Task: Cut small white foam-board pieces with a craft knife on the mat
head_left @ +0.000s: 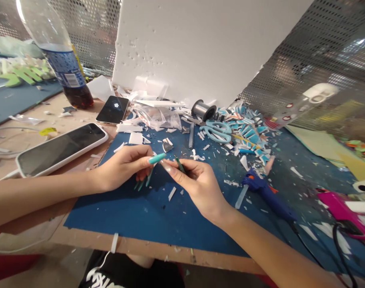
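Observation:
My left hand (131,166) and my right hand (200,182) meet fingertip to fingertip over the blue cutting mat (131,220). Long teal nails show on the left, and a dark green one on the right index finger. Both hands are closed in a pinch; whatever lies between the tips is too small or hidden to name. Just beyond them on the mat are a small grey-and-white scrap (167,145) and a slim grey stick (191,136). A white strip (172,193) lies below the fingers.
Light-blue scissors (216,131), a wire spool (203,110) and heaped blue-white scraps (251,124) sit behind. A blue glue gun (270,196) and a pink tool (347,214) lie right. Left are two phones (65,148) and a cola bottle (66,68). White foam board (194,44) stands behind.

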Demonstrator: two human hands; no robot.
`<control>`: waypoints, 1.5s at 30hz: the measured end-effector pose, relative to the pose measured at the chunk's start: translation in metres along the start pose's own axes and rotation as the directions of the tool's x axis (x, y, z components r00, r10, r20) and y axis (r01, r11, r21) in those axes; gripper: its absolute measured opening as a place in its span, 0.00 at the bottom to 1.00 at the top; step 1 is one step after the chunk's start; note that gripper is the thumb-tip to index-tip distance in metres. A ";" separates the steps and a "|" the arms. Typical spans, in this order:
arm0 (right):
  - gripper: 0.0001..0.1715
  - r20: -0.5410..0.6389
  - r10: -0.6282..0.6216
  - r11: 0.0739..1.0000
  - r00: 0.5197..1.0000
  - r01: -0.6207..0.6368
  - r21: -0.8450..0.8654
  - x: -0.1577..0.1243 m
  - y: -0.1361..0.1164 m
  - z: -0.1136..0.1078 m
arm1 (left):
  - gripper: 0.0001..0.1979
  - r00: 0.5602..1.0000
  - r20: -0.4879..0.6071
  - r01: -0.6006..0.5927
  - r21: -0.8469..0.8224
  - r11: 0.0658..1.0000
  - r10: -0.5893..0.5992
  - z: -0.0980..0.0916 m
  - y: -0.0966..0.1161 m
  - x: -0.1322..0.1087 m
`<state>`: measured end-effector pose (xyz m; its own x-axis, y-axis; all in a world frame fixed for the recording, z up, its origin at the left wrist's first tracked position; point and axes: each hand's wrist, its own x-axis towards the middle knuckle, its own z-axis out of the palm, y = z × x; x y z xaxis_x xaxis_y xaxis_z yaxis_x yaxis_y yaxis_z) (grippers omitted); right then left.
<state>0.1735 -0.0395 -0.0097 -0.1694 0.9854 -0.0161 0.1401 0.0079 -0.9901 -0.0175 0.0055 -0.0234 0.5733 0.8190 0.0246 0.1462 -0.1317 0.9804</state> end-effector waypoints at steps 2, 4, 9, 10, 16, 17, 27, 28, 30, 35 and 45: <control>0.11 0.007 0.015 1.000 1.000 -0.015 -0.015 -0.001 0.000 0.001 | 0.19 0.998 -0.049 -0.030 0.084 0.996 0.034 0.001 -0.001 -0.001; 0.14 0.009 0.027 0.999 1.000 -0.027 -0.036 -0.001 0.000 0.001 | 0.19 0.995 -0.062 -0.069 0.162 0.984 0.080 0.001 -0.002 -0.002; 0.17 -0.018 0.022 0.998 1.000 -0.022 -0.057 -0.001 0.000 0.000 | 0.14 0.907 -0.226 -0.234 0.430 0.872 0.355 0.003 -0.005 -0.010; 0.17 -0.028 0.015 0.998 0.999 -0.017 -0.056 -0.001 0.001 0.000 | 0.20 0.865 -0.227 -0.284 0.514 0.809 0.448 0.004 -0.005 -0.012; 0.19 -0.005 -0.045 0.989 0.999 0.044 -0.138 -0.004 0.001 0.004 | 0.21 0.797 -0.012 -0.319 0.840 0.438 0.604 0.008 -0.006 -0.014; 0.18 -0.006 -0.063 0.985 0.998 0.061 -0.163 -0.004 0.001 0.005 | 0.18 0.795 -0.012 -0.319 0.843 0.434 0.607 0.009 -0.006 -0.013; 0.12 0.034 -0.199 0.928 0.979 0.199 -0.314 -0.003 0.002 0.000 | 0.14 0.819 -0.145 -0.286 0.737 0.613 0.556 0.012 -0.003 -0.016; 0.11 0.042 -0.210 0.928 0.977 0.213 -0.307 -0.002 0.001 -0.003 | 0.16 0.836 -0.165 -0.284 0.684 0.671 0.523 0.012 -0.003 -0.016; 0.10 0.042 -0.224 0.941 0.974 0.228 -0.251 0.002 -0.002 -0.013 | 0.20 0.869 -0.192 -0.290 0.550 0.783 0.456 0.012 -0.006 -0.018; 0.16 0.346 -0.015 0.999 0.938 0.027 -0.029 0.009 -0.007 -0.033 | 0.23 0.905 -0.214 -0.299 0.298 0.906 0.369 0.009 -0.013 -0.019; 0.21 0.474 0.232 0.972 0.849 -0.187 -0.141 0.008 0.000 -0.035 | 0.20 0.909 -0.192 -0.350 0.132 0.928 0.370 0.005 -0.010 -0.018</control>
<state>0.2064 -0.0258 -0.0053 -0.5739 0.7581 -0.3097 0.3053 -0.1529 -0.9399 -0.0253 -0.0107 -0.0348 0.4203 0.8030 0.4226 0.0418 -0.4824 0.8750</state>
